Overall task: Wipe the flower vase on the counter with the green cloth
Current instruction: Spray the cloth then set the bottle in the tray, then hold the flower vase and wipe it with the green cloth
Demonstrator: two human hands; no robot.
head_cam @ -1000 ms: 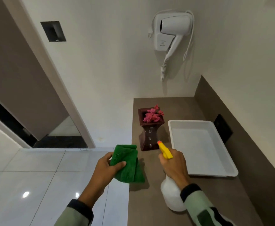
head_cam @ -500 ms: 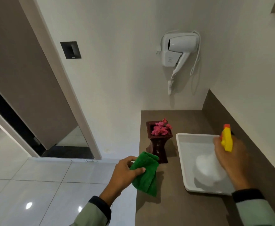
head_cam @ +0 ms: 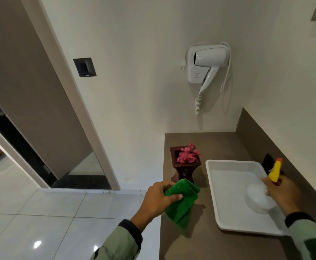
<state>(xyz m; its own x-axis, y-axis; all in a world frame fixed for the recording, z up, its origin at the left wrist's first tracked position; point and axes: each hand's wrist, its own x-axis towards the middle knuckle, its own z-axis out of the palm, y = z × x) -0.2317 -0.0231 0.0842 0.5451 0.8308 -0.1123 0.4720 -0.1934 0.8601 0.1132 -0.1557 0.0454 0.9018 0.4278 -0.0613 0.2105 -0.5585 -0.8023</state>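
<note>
Head view shows the left hand (head_cam: 157,198) gripping the green cloth (head_cam: 181,201) just in front of the flower vase (head_cam: 185,166) on the counter (head_cam: 200,241), while the right hand (head_cam: 282,194) sets a spray bottle (head_cam: 260,199) in the white tray (head_cam: 217,203), so next I think the cloth must rub the vase.

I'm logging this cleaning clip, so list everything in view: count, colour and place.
flower vase: one, dark brown with pink flowers, counter's left edge
green cloth: one, held just in front of the vase
tray: one, white, on the counter right of the vase
spray bottle: one, white with yellow nozzle, inside the tray
hair dryer: one, white, wall-mounted above the counter
counter: one, brown
door: one, brown, left
left hand: grips the cloth
right hand: on the bottle
</note>
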